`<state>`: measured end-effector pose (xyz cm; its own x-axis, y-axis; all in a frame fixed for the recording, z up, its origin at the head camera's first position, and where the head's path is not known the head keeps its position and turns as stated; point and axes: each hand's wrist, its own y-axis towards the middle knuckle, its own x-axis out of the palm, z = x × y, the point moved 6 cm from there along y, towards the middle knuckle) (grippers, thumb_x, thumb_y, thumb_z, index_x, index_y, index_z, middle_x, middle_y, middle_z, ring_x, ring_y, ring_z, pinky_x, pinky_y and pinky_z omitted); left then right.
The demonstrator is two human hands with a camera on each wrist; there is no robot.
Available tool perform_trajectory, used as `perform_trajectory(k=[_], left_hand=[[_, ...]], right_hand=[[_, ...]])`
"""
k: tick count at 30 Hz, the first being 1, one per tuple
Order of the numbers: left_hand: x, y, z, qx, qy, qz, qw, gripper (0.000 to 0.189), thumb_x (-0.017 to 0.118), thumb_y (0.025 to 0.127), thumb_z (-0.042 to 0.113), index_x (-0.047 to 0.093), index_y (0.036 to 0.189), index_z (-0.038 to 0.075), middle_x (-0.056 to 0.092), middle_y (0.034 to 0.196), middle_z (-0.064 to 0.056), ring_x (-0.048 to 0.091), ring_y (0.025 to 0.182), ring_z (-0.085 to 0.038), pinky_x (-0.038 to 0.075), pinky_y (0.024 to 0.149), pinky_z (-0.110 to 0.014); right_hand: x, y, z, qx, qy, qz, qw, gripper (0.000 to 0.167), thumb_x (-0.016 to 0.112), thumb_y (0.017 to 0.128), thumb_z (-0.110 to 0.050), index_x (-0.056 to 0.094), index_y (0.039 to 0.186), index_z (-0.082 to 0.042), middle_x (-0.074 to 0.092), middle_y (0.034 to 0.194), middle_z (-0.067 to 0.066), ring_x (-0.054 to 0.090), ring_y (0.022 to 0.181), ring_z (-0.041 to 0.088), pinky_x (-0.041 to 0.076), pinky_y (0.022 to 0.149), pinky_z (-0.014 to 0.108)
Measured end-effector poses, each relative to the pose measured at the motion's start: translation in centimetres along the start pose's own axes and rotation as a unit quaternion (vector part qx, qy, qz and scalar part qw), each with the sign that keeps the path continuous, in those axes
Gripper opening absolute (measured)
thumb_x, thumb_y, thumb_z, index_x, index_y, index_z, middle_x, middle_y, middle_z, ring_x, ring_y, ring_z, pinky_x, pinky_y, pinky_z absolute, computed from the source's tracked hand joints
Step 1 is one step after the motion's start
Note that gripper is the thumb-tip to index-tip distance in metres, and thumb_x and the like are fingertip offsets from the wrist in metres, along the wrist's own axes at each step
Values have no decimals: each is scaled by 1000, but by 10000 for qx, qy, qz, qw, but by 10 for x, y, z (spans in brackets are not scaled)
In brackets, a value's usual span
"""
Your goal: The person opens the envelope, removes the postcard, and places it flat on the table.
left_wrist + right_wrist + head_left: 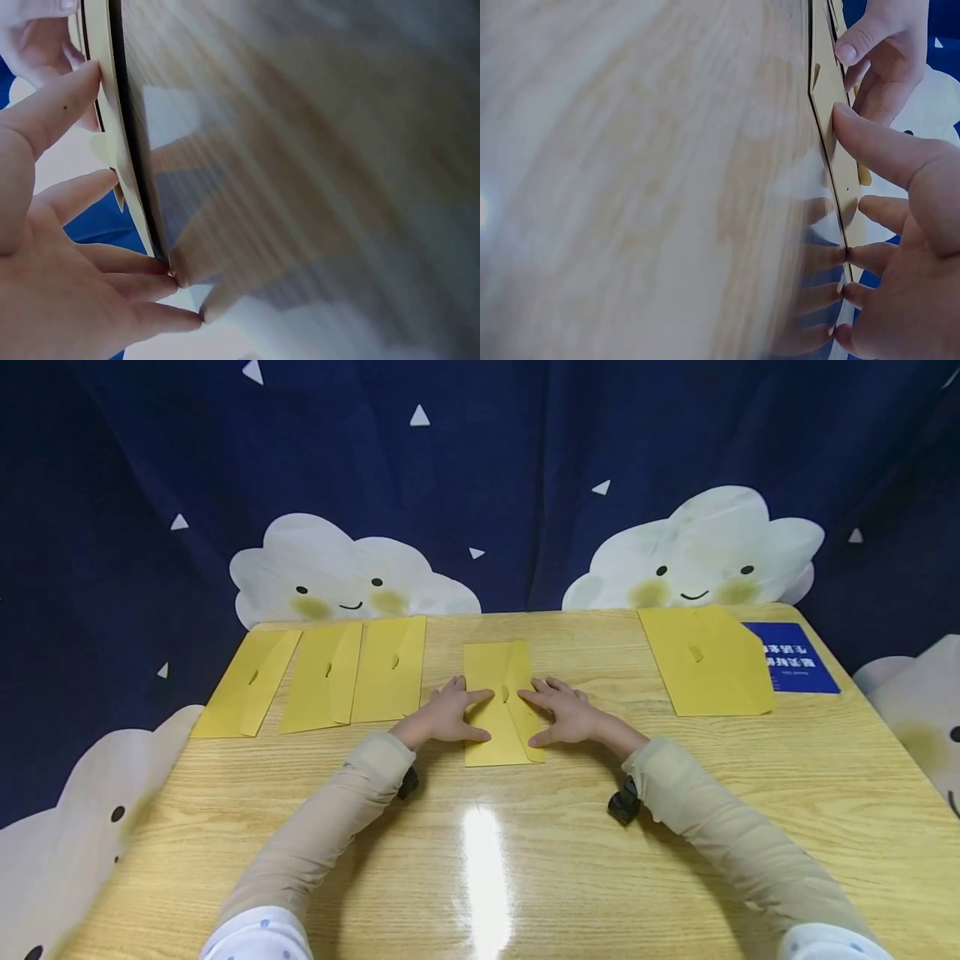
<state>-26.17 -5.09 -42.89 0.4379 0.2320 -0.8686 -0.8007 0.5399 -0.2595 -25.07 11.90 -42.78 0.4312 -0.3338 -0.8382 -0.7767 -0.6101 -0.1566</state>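
Note:
A yellow envelope (508, 731) lies upright in front of me on the wooden table, its flap folded over and a small tab (506, 695) showing at its middle. My left hand (448, 713) rests at its left edge, thumb and forefinger on the paper, the other fingers reaching onto the table. From the other side my right hand (568, 716) mirrors this, with thumb and forefinger on the flap side. Both wrist views show spread fingers: the left hand (82, 277) and right hand (907, 247) touch the thin envelope and the shiny tabletop.
To the left stand three similar envelopes in a row, the nearest envelope (388, 668) close to my left hand. A wider yellow envelope (708, 664) at the back right partly covers a blue card (806, 660) with white print. A dark blue curtain (517, 485) hangs behind the table.

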Motion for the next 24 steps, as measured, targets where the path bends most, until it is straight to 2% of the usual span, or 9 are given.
perform_trajectory(k=[3,5,10,13,15,17,18,21,24], left_hand=[[0,-1,1,96,-253,158,9995,69,67,82,33,37,140,13,13,141,-36,7,133,-44,12,103,-59],[-2,-3,2,192,-527,302,9980,66,69,82,27,39,139,11,18,139,-36,15,132,-44,19,102,-56],[-8,-5,3,480,-1125,778,9894,60,70,80,14,45,133,3,39,135,-24,26,129,-40,24,104,-47],[-11,-6,2,477,-1455,1021,9829,57,71,78,9,48,130,1,54,114,-21,48,109,-36,39,92,-40],[-12,-6,1,326,-1750,1128,9775,55,71,77,6,50,128,2,55,102,-18,52,89,-28,43,78,-33],[-12,-7,-1,130,-2122,1178,9700,53,70,77,3,52,127,3,53,93,-16,45,74,-22,40,66,-29],[-12,-7,-2,46,-2354,1206,9644,52,70,77,1,52,126,3,52,85,-13,43,71,-19,38,63,-27],[-11,-7,-7,-216,-2946,1254,9471,51,67,77,-6,53,125,3,56,99,-10,44,75,-15,40,63,-25],[-8,-7,-10,-307,-3426,1221,9310,51,64,75,-12,52,124,-1,56,98,-13,42,67,-14,41,60,-25]], right_hand=[[0,-2,0,26,132,34,9999,80,72,78,-28,30,142,-6,15,147,24,4,134,42,8,97,64],[0,-3,1,46,237,48,9997,81,73,77,-27,29,142,-6,15,147,23,4,134,41,7,98,65],[0,-6,0,71,457,85,9989,84,74,75,-24,28,143,-6,14,147,23,3,134,41,5,98,65],[0,-8,0,70,554,132,9984,84,75,75,-22,28,143,-5,14,147,23,3,134,41,6,98,64],[1,-9,0,85,594,157,9981,84,75,74,-22,28,143,-6,14,147,23,3,135,40,6,99,63],[2,-10,1,97,630,179,9978,84,75,74,-22,28,143,-6,14,147,22,3,135,39,6,100,62],[2,-11,0,83,635,201,9977,84,75,74,-22,28,143,-6,14,147,23,3,135,39,6,100,62],[3,-12,0,33,631,249,9977,85,75,74,-22,29,142,-4,15,147,23,4,135,40,6,100,62],[4,-13,0,-16,615,268,9977,85,76,74,-22,29,142,-4,16,147,23,4,135,40,6,100,62]])
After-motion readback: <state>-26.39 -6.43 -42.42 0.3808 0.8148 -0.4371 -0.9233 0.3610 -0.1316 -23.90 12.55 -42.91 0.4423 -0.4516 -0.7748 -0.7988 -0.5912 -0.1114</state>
